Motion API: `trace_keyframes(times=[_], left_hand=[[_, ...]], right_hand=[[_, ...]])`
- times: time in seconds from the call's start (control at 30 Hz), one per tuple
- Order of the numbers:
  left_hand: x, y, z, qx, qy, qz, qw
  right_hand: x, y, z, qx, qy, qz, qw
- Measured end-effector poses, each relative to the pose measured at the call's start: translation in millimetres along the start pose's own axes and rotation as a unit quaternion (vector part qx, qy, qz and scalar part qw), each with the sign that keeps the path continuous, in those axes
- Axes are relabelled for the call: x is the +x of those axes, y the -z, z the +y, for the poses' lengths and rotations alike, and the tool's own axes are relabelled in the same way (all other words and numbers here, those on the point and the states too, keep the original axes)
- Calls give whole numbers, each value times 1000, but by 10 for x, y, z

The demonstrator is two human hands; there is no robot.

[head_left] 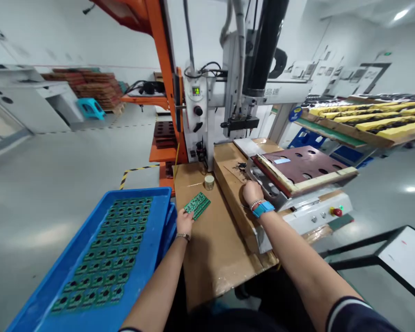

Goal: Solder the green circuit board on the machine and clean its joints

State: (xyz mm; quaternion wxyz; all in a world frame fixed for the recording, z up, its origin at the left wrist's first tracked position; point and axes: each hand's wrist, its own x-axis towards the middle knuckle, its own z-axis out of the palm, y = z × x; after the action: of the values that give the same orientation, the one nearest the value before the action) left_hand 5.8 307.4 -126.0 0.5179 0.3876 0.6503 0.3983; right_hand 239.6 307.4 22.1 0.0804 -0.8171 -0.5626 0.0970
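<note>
Over the cardboard-covered bench, my left hand [184, 222] is closed on the near edge of a green circuit board [198, 205], holding it tilted. My right hand [252, 192] rests at the raised brown ledge, beside a metal fixture. Its fingers are curled together, and whatever they may hold is hidden. Just beyond that hand lies a small heap of black parts [241, 167], too small to name. A roll of pale tape [209, 182] stands on the bench past the circuit board.
At the left is a blue tray [166, 193] with rows of green circuit boards [114, 240]. A dark red perforated plate [297, 161] sits on the fixture at right. Above the ledge hangs a machine head [242, 123]. A red button [337, 212] is on the front panel.
</note>
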Motion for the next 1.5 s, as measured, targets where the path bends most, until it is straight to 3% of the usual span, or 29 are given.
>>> trace_keyframes(times=[0.17,0.3,0.47,0.63,0.73,0.8,0.93,1.03,1.2,1.5], left_hand=[[-560,422,128,-172,-13,-54,984],[-1161,622,346,-224,-37,-113,967],[-1736,580,604,-227,-55,-178,956],[-1961,456,743,-240,-57,-205,947],[-1903,387,855,-245,-45,-187,950],[-1781,340,981,-250,-35,-158,955],[-1446,208,1352,-245,-25,-98,964],[-1216,45,1657,-268,-38,-90,959],[-864,-406,2041,-318,-54,-119,939],[-275,-1278,2348,-356,-41,-150,922]], right_hand=[[-490,73,48,159,73,-6,984],[-1129,3,157,321,149,-87,931],[-1562,5,347,464,181,-187,847],[-1694,137,506,515,187,-143,824],[-1684,87,591,497,185,-52,846],[-1587,-24,728,463,166,57,869],[-1297,-381,1263,353,60,279,891],[-1149,-677,1656,277,0,367,888],[-1060,-957,1862,192,22,411,891],[-1117,-964,1954,131,70,418,896]])
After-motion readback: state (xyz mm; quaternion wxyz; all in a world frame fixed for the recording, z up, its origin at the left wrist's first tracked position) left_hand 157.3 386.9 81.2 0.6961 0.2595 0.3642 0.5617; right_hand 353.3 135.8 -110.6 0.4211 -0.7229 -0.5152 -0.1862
